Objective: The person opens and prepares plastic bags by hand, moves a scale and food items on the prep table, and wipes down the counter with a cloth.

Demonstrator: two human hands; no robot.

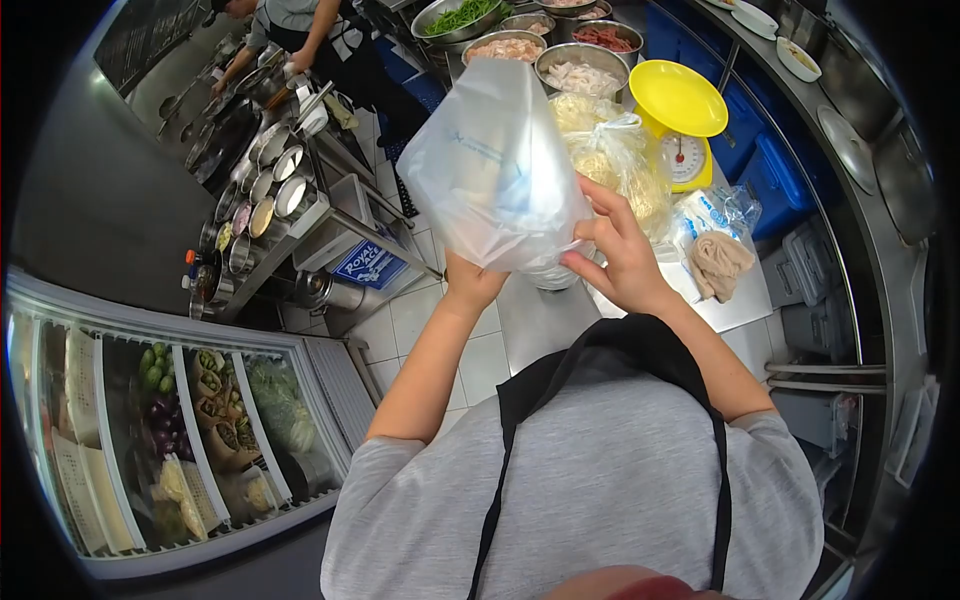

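A translucent plastic bag (500,160) is held up in front of me, with faint blue print on it. My right hand (625,250) pinches the bag's right edge between thumb and fingers. At its lower left edge my left hand (475,280) grips the bag, most of its fingers covered by the plastic. Just beyond are knotted clear bags of pale noodle-like food (625,175) on the counter. Under the bag, part of a round clear or metal item (555,277) shows; I cannot tell what it is.
A yellow scale (685,160) with a yellow pan (680,98) stands right of the food bags. Near it lie a beige cloth (720,265) and plastic packaging (715,212). Metal bowls of meat (580,78) line the back. A glass-topped fridge (190,430) is at left; another person (330,60) works behind.
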